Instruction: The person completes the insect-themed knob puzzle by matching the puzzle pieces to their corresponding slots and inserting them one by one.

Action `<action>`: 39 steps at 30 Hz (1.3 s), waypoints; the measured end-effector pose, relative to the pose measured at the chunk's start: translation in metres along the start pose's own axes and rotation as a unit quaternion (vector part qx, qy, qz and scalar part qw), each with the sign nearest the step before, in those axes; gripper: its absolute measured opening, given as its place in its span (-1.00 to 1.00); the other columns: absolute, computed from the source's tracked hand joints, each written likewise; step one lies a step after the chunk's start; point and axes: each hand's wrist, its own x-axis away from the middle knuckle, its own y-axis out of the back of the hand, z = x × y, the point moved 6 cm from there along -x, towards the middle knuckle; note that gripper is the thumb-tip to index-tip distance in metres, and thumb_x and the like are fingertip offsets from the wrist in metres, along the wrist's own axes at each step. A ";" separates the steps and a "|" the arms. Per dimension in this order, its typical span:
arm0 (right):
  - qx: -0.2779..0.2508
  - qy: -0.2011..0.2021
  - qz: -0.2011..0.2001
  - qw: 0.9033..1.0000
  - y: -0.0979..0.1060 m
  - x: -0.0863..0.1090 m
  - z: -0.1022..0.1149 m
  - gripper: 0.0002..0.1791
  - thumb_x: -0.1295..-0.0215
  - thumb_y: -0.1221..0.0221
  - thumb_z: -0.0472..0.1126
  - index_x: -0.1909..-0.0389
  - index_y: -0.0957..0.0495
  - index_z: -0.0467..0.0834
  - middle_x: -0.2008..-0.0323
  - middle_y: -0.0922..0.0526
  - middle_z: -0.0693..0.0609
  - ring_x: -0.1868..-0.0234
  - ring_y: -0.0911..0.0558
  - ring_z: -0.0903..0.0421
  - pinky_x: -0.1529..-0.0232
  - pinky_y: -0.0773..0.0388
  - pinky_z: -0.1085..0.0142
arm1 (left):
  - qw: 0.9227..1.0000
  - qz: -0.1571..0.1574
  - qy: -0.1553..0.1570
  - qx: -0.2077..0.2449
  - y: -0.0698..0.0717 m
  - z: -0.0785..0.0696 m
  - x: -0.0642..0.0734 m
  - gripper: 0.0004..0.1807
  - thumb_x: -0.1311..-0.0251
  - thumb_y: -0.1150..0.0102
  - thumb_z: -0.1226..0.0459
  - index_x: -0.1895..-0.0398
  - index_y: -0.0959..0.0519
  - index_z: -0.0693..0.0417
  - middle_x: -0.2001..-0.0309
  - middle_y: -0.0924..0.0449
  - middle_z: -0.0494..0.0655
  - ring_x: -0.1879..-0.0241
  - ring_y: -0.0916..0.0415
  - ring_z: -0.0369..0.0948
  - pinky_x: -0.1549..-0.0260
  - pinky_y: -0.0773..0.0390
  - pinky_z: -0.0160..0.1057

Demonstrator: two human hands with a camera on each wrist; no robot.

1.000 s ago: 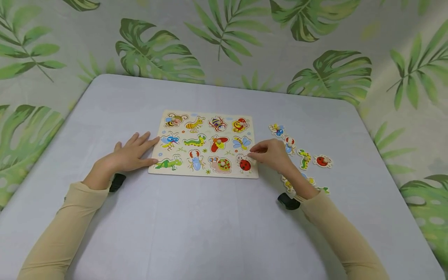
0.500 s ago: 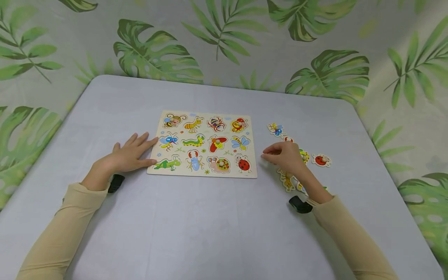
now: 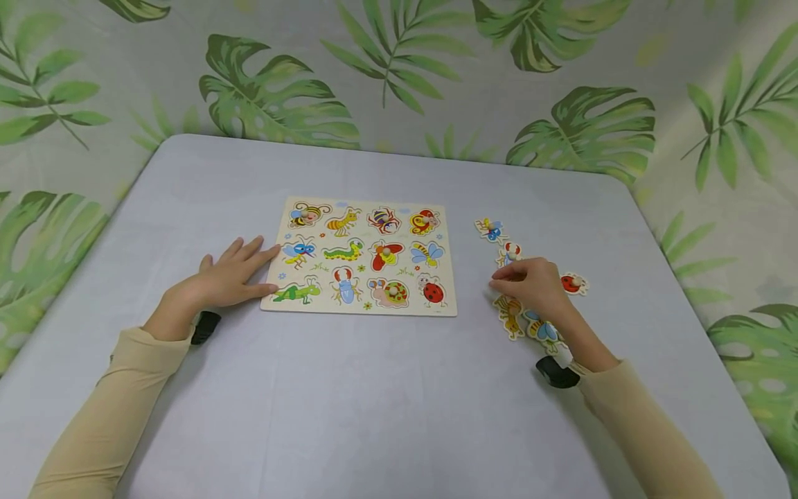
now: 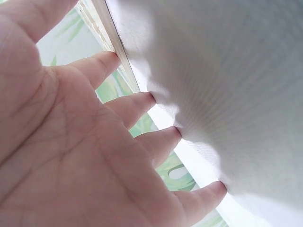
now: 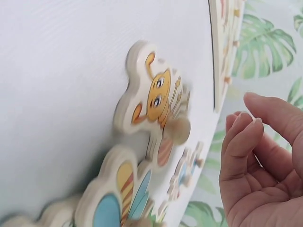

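An insect peg puzzle board lies on the table. Several of its pictures, such as the spider and the snail, have wooden knobs. My left hand lies with spread fingers; its thumb and index finger touch the board's left edge, and the left wrist view shows its palm. Over the loose pieces right of the board, my right hand has bent fingers, thumb near the index, nothing seen between them. Nearby lie an orange ant piece with a knob and a blue-winged dragonfly piece.
A mosquito piece and a stag beetle piece lie beyond the right hand. To its right is a ladybug piece. The white table ends at a leaf-patterned cloth.
My right hand has drawn back from the board's right edge, moving right over the loose pieces and covering the caterpillar piece. The ant and dragonfly pieces show more. My left hand stays at the board.
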 end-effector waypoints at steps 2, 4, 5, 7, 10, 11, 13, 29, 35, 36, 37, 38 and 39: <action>0.003 -0.006 0.003 1.000 0.003 0.002 -0.005 -0.74 -0.18 -0.25 -0.11 0.23 -0.67 -0.22 0.28 -0.72 -0.16 0.38 -0.55 0.17 0.40 -0.48 0.48 | 1.000 -0.001 0.000 0.000 0.001 0.000 0.000 -0.16 -0.25 0.04 -0.17 -0.50 0.10 -0.15 -0.51 0.30 0.20 -0.46 0.42 0.30 -0.14 0.30 0.57; 0.009 -0.007 0.009 1.000 0.005 0.003 -0.009 -0.73 -0.19 -0.24 -0.10 0.22 -0.67 -0.22 0.28 -0.72 -0.16 0.37 -0.56 0.18 0.38 -0.47 0.47 | 1.000 -0.001 0.000 0.001 0.001 0.000 0.001 -0.16 -0.25 0.04 -0.16 -0.50 0.10 -0.15 -0.51 0.30 0.20 -0.46 0.42 0.30 -0.14 0.30 0.57; 0.011 -0.008 0.013 1.000 0.006 0.004 -0.011 -0.73 -0.19 -0.24 -0.10 0.22 -0.67 -0.22 0.28 -0.72 -0.16 0.37 -0.56 0.18 0.38 -0.47 0.47 | 1.000 -0.001 0.000 0.001 0.001 0.000 0.001 -0.16 -0.25 0.03 -0.15 -0.49 0.10 -0.14 -0.51 0.30 0.20 -0.45 0.42 0.30 -0.14 0.30 0.57; 0.008 -0.013 0.022 1.000 0.007 0.005 -0.015 -0.71 -0.19 -0.25 -0.09 0.21 -0.67 -0.23 0.27 -0.72 -0.16 0.37 -0.56 0.19 0.38 -0.48 0.46 | 1.000 -0.001 0.001 0.002 0.001 0.000 0.001 -0.16 -0.25 0.03 -0.15 -0.49 0.10 -0.14 -0.51 0.30 0.21 -0.45 0.43 0.30 -0.14 0.30 0.57; 0.004 -0.018 0.035 0.999 0.009 0.007 -0.021 -0.71 -0.18 -0.25 -0.10 0.20 -0.67 -0.23 0.28 -0.72 -0.15 0.39 -0.56 0.19 0.39 -0.48 0.44 | 1.000 -0.001 0.000 0.002 0.001 0.000 0.002 -0.16 -0.25 0.03 -0.14 -0.49 0.10 -0.14 -0.51 0.30 0.20 -0.45 0.42 0.30 -0.14 0.31 0.57; 0.002 -0.020 0.040 0.999 0.009 0.007 -0.022 -0.70 -0.18 -0.25 -0.09 0.20 -0.67 -0.23 0.29 -0.72 -0.14 0.39 -0.57 0.19 0.40 -0.48 0.44 | 1.000 -0.001 0.000 0.002 0.001 0.000 0.002 -0.16 -0.25 0.03 -0.15 -0.49 0.10 -0.14 -0.51 0.30 0.20 -0.45 0.42 0.30 -0.14 0.31 0.56; -0.001 -0.022 0.051 0.998 0.010 0.008 -0.026 -0.70 -0.17 -0.26 -0.08 0.20 -0.67 -0.22 0.29 -0.72 -0.12 0.40 -0.58 0.20 0.39 -0.50 0.44 | 1.000 0.000 0.001 0.002 0.001 0.000 0.002 -0.16 -0.25 0.03 -0.15 -0.50 0.10 -0.14 -0.51 0.30 0.20 -0.45 0.42 0.30 -0.14 0.31 0.56; -0.032 0.050 0.145 0.988 0.007 0.012 -0.041 -0.73 -0.09 -0.33 -0.14 0.18 -0.68 -0.15 0.20 -0.73 -0.10 0.41 -0.54 0.34 0.38 -0.50 0.47 | 1.000 -0.001 0.001 0.001 0.000 0.000 0.002 -0.15 -0.24 0.03 -0.17 -0.50 0.10 -0.15 -0.51 0.31 0.19 -0.45 0.43 0.30 -0.14 0.31 0.56; -0.048 0.058 0.158 0.985 0.003 0.012 -0.044 -0.72 -0.07 -0.34 -0.14 0.19 -0.67 -0.17 0.26 -0.73 -0.09 0.42 -0.55 0.33 0.37 -0.53 0.47 | 1.000 0.000 0.001 0.004 -0.001 0.000 0.001 -0.15 -0.24 0.04 -0.17 -0.50 0.11 -0.17 -0.51 0.31 0.19 -0.46 0.44 0.29 -0.15 0.32 0.56; -0.048 0.061 0.159 0.984 0.003 0.012 -0.044 -0.72 -0.07 -0.34 -0.14 0.20 -0.67 -0.17 0.28 -0.73 -0.08 0.43 -0.55 0.32 0.37 -0.52 0.47 | 1.000 0.000 0.002 0.004 -0.001 0.000 0.001 -0.15 -0.24 0.04 -0.17 -0.50 0.11 -0.17 -0.51 0.31 0.19 -0.46 0.44 0.29 -0.15 0.32 0.56; -0.047 0.066 0.160 0.984 0.002 0.011 -0.045 -0.72 -0.07 -0.34 -0.14 0.20 -0.67 -0.17 0.31 -0.72 -0.06 0.43 -0.54 0.32 0.38 -0.52 0.47 | 1.000 0.000 0.002 0.004 -0.001 0.000 0.001 -0.15 -0.24 0.04 -0.17 -0.50 0.11 -0.17 -0.51 0.31 0.19 -0.46 0.44 0.29 -0.15 0.32 0.56; -0.045 0.070 0.161 0.983 0.001 0.011 -0.045 -0.73 -0.07 -0.34 -0.15 0.20 -0.67 -0.17 0.33 -0.71 -0.04 0.44 -0.53 0.32 0.39 -0.51 0.47 | 1.000 0.000 0.002 0.004 -0.001 0.000 0.001 -0.15 -0.24 0.04 -0.17 -0.50 0.11 -0.17 -0.51 0.31 0.19 -0.46 0.44 0.29 -0.15 0.32 0.56; -0.044 0.077 0.161 0.983 0.001 0.011 -0.045 -0.73 -0.07 -0.34 -0.16 0.21 -0.67 -0.16 0.35 -0.70 -0.02 0.45 -0.52 0.32 0.40 -0.51 0.47 | 1.000 0.000 0.003 0.003 -0.001 0.000 0.001 -0.15 -0.24 0.04 -0.18 -0.50 0.11 -0.17 -0.51 0.31 0.18 -0.46 0.44 0.29 -0.15 0.32 0.56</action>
